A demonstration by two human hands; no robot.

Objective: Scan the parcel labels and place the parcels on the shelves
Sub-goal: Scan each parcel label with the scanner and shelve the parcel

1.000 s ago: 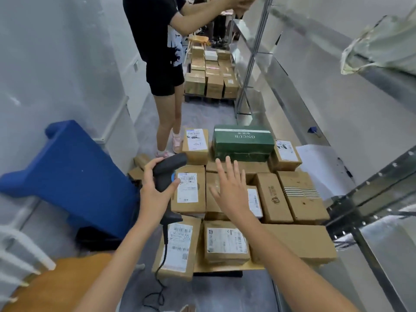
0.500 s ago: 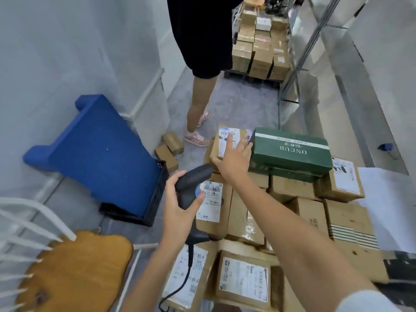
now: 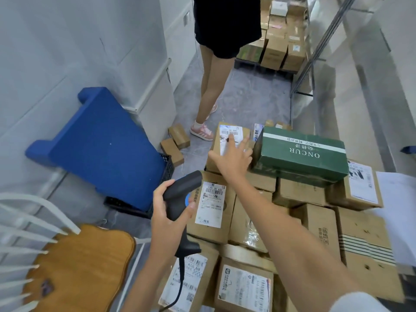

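Reaching across the stack of parcels, the right hand (image 3: 233, 159) lies with fingers spread and straight on the labelled cardboard parcel (image 3: 227, 143) at the far left corner of the stack, fingertips on its white label (image 3: 229, 136); whether the thumb grips the box edge cannot be told. The left hand (image 3: 167, 218) has its fingers curled tight around the grip of one black barcode scanner (image 3: 180, 199), whose cable (image 3: 177, 289) runs down and out of the bottom edge. One green carton (image 3: 299, 154) printed "ONCUR" sits on top of the stack just beside the reached parcel. About a dozen brown parcels make up the stack; five white labels face up clearly, their print too blurred to read. The near parcels are cut off by the bottom edge and partly hidden by both forearms. Two small boxes (image 3: 175, 143) lie on the floor by one blue padded seat (image 3: 105, 149). A second person (image 3: 216, 64), cut off above the waist, stands beyond, in front of another pile of boxes (image 3: 279, 41). One wooden chair seat (image 3: 76, 264) shows at lower left.
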